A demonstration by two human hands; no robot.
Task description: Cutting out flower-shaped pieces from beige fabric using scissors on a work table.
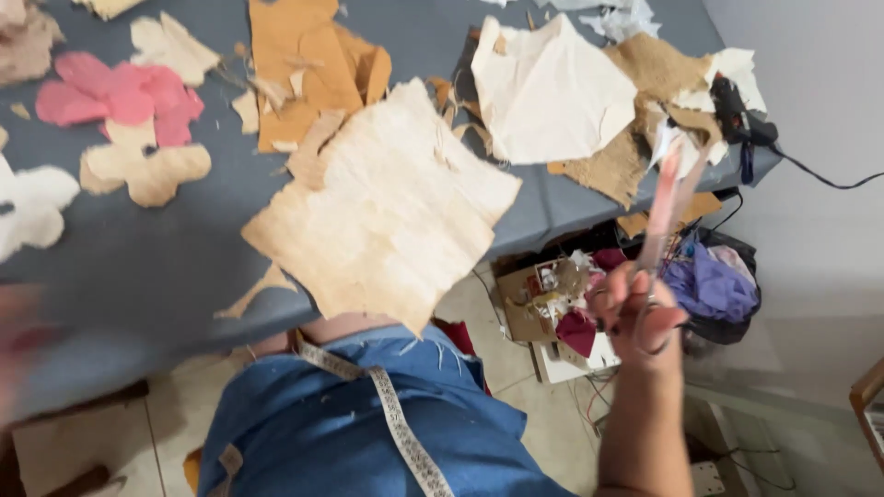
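My right hand [635, 317] is shut on a pair of scissors [670, 198], held off the right side of the table with the blurred blades pointing up. A large ragged beige sheet [387, 207] lies in the middle of the grey table [138, 267] and hangs over its near edge. My left hand [18, 336] is only a pink blur at the left edge, near the table's front, and its fingers cannot be made out. A measuring tape [391, 414] hangs over my blue denim clothing [350, 433].
Pink flower cutouts [120, 97] and beige ones [147, 170] lie at the left. Orange fabric [308, 64], a white cloth [548, 92] and burlap [635, 110] cover the far side. A black corded tool [737, 115] sits at the right corner. Boxes of scraps [552, 304] and a bag of purple cloth [714, 285] stand on the floor.
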